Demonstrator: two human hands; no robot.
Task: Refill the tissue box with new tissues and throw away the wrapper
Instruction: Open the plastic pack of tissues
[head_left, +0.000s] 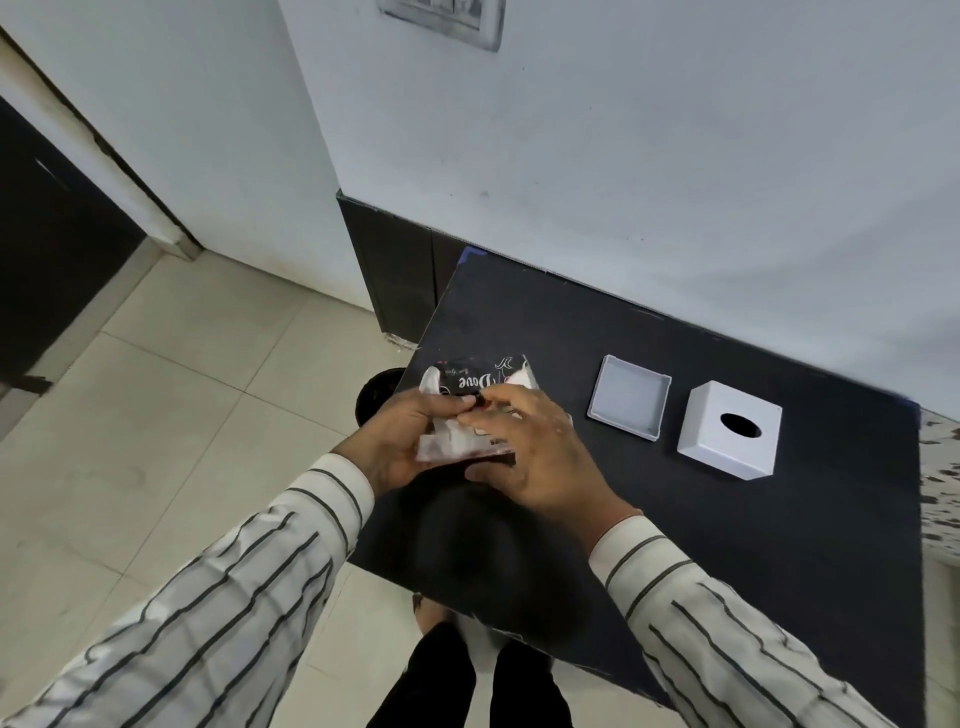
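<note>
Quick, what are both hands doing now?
Left hand: closed on the tissue pack.
Right hand: also closed on the tissue pack.

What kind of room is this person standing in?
Probably an ordinary indoor room in a home or small office: beige floor tiles, a plain painted wall with a switch plate, and a black table pushed against it.

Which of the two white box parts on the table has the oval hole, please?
The box cover, farther from the hands, has the oval hole on top; the open tray beside it has none.
</note>
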